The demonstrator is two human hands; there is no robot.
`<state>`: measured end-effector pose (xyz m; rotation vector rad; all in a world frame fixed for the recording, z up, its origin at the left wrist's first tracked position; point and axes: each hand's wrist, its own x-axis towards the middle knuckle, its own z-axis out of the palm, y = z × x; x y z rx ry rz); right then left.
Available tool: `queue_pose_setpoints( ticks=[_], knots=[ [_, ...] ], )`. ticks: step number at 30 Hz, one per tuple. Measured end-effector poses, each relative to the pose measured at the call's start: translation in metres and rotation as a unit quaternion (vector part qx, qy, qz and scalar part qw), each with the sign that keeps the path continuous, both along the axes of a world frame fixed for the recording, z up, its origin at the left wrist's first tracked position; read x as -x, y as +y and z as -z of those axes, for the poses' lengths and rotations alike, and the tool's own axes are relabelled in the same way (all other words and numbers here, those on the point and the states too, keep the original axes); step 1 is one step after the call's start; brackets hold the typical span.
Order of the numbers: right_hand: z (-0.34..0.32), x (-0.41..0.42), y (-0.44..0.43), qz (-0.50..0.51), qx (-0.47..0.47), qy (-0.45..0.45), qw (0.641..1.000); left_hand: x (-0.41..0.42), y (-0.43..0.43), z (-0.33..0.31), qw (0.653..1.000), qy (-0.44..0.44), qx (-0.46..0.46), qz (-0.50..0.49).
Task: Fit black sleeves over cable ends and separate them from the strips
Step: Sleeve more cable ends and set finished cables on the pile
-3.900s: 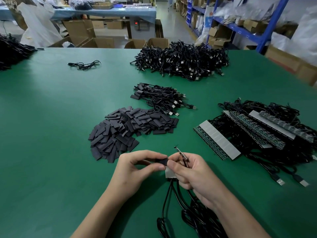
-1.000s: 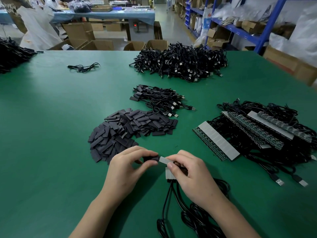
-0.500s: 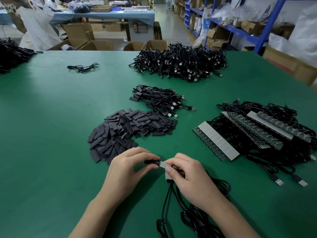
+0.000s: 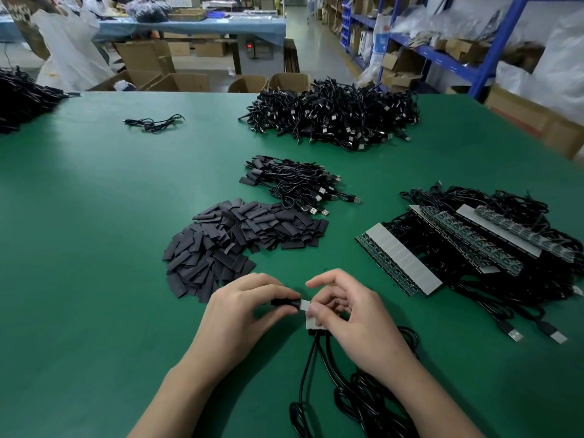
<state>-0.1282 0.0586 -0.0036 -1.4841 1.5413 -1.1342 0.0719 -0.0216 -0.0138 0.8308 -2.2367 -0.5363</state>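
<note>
My left hand (image 4: 243, 314) pinches a black sleeve (image 4: 284, 303) between thumb and fingers, its mouth over the grey end of a small board piece (image 4: 305, 305). My right hand (image 4: 350, 317) pinches that short strip piece (image 4: 311, 322) from the right, index finger raised. Black cables (image 4: 319, 358) run from the strip toward me and coil under my right wrist. A heap of loose black sleeves (image 4: 234, 245) lies just beyond my hands.
Long strips with cables attached (image 4: 474, 248) lie at the right. A small bunch of sleeved cables (image 4: 294, 181) sits past the sleeve heap, a big cable pile (image 4: 335, 115) farther back. One loose cable (image 4: 155, 123) and another black pile (image 4: 22, 99) lie far left on the green table (image 4: 94, 248).
The sleeve has slid a little further over the grey board end. My right index finger has lifted off the piece. Both hands stay in the same spot.
</note>
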Motion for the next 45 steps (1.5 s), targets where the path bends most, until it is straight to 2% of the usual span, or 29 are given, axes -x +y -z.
queue_pose_setpoints(
  ticks=[7, 15, 18, 26, 32, 35, 40, 42, 45],
  knots=[
    [0.0002, -0.0024, 0.0004, -0.015, -0.006, -0.016, 1.0, 0.0029, 0.0033, -0.0035, 1.0, 0.0, -0.014, 0.021],
    [-0.0004, -0.0036, 0.0006, -0.016, 0.003, 0.038, 0.999, 0.0019, 0.0012, -0.0012, 0.999, -0.038, -0.001, 0.038],
    [-0.0014, -0.0036, 0.0012, -0.009, 0.005, 0.031, 0.999, 0.0025, 0.0007, -0.0013, 0.999, -0.029, -0.012, 0.042],
    [-0.0009, -0.0019, 0.0002, 0.027, 0.003, 0.017, 1.0, 0.0045, 0.002, 0.0007, 0.996, -0.009, -0.083, 0.04],
    [0.0003, -0.0007, 0.0015, 0.019, 0.032, 0.077, 0.996, 0.0079, 0.0029, 0.0042, 0.988, 0.0, -0.156, 0.015],
    [-0.0006, 0.0016, 0.001, 0.025, 0.042, 0.106, 0.993, 0.0067, 0.0021, 0.0048, 0.978, 0.025, -0.208, 0.008],
    [-0.0011, 0.003, 0.0012, 0.028, 0.03, 0.145, 0.989, 0.0068, 0.0035, 0.0048, 0.968, 0.061, -0.244, 0.008],
    [0.0013, 0.0026, 0.0009, 0.03, 0.024, 0.146, 0.988, 0.007, 0.0047, 0.0038, 0.968, 0.073, -0.239, 0.007],
    [0.0019, 0.0026, 0.0008, 0.033, 0.011, 0.123, 0.992, 0.0059, 0.0064, 0.0012, 0.982, 0.059, -0.179, 0.006]
  ],
)
